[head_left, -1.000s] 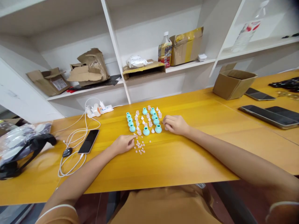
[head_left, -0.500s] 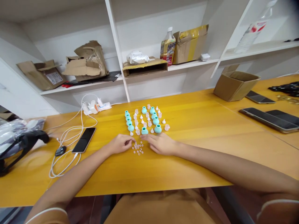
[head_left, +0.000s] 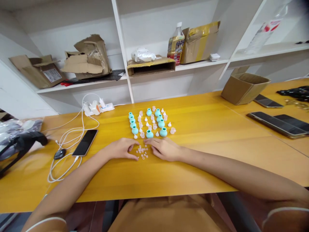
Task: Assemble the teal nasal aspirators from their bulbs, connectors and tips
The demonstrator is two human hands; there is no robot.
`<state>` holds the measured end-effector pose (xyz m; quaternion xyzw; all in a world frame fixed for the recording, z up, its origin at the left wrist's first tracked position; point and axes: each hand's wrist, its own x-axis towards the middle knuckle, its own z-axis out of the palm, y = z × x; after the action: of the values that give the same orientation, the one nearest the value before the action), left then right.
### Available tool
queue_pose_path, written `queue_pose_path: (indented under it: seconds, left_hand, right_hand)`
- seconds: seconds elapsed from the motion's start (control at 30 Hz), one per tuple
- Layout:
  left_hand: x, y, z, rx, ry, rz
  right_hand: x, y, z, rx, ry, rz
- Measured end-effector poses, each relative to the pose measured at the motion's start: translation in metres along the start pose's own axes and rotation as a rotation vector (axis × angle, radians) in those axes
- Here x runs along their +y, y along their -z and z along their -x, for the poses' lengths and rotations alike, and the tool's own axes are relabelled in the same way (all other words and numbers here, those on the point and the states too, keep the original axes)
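Several small translucent pink rings [head_left: 142,150] lie in a loose cluster on the table. My left hand [head_left: 122,149] rests at their left side, thumb and forefinger spread apart, the thumb tip by the outermost rings. From the right, my right hand [head_left: 166,149] lies on the table with its forefinger stretched out past the top of the cluster; neither hand visibly holds anything. Behind the hands stand several small turquoise pots [head_left: 149,133], mixed with pink translucent cups [head_left: 173,130] and white pointed funnel-like pieces [head_left: 169,124].
On the left are a phone [head_left: 85,142] on a white cable, a black earbud-like case [head_left: 60,154] and a power strip [head_left: 98,109]. An open cardboard box [head_left: 245,87] and more phones [head_left: 277,123] lie on the right. Shelves with boxes and bottles [head_left: 176,45] rise behind the table.
My left thumb and forefinger have spread apart, the thumb moving toward me beside the rings, which sit closer together. My right forefinger has shifted slightly left. The camera view has shifted a little.
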<state>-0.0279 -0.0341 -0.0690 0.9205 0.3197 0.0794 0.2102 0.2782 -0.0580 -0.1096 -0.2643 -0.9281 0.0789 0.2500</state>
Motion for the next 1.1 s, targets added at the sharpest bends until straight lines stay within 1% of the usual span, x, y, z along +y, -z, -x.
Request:
queue_pose_path:
  seconds: [0.07,0.17,0.23,0.3,0.37,0.43,0.5,0.57,0.7,0.8,0.87,0.97,1.03,1.1]
  left_hand:
    - [-0.001,-0.004,-0.002,-0.011,0.016,0.027]
    - [-0.001,-0.011,-0.005,0.015,-0.017,0.024]
    - [-0.001,-0.012,-0.006,0.037,-0.037,0.009]
    - [-0.001,-0.009,-0.004,0.027,-0.024,0.015]
    - [-0.001,-0.005,-0.002,-0.017,0.006,0.032]
    - [0.001,-0.002,0.000,-0.052,0.026,0.007]
    - [0.006,-0.001,0.002,-0.054,0.046,-0.078]
    - [0.015,-0.003,0.003,-0.037,0.082,-0.183]
    - [0.031,-0.010,0.004,-0.021,0.192,-0.313]
    - [0.034,-0.013,0.004,-0.022,0.231,-0.353]
    - [0.032,-0.014,0.004,-0.005,0.215,-0.355]
    - [0.030,-0.015,0.004,0.019,0.170,-0.337]
    - [0.028,-0.014,0.003,0.010,0.132,-0.281]
    - [0.026,-0.012,0.002,-0.017,0.107,-0.168]
  right_hand:
    - [0.003,0.001,0.000,-0.006,0.047,-0.041]
    - [0.007,0.003,0.004,0.022,0.123,-0.024]
    - [0.009,0.004,0.010,0.048,0.153,0.081]
    - [0.009,0.007,0.015,0.037,0.159,0.230]
    - [0.009,0.011,0.020,-0.001,0.110,0.364]
    - [0.007,0.014,0.024,-0.038,0.006,0.455]
    - [0.004,0.015,0.027,-0.065,-0.090,0.513]
    - [0.002,0.013,0.029,-0.091,-0.103,0.550]
    - [-0.001,0.005,0.030,-0.090,-0.009,0.532]
    - [-0.001,0.003,0.026,-0.089,0.027,0.451]
    - [-0.001,0.004,0.022,-0.093,0.056,0.371]
    - [-0.001,0.005,0.017,-0.059,0.100,0.281]
    - [-0.002,0.006,0.017,-0.025,0.111,0.276]
    - [-0.003,0.006,0.020,-0.004,0.092,0.315]
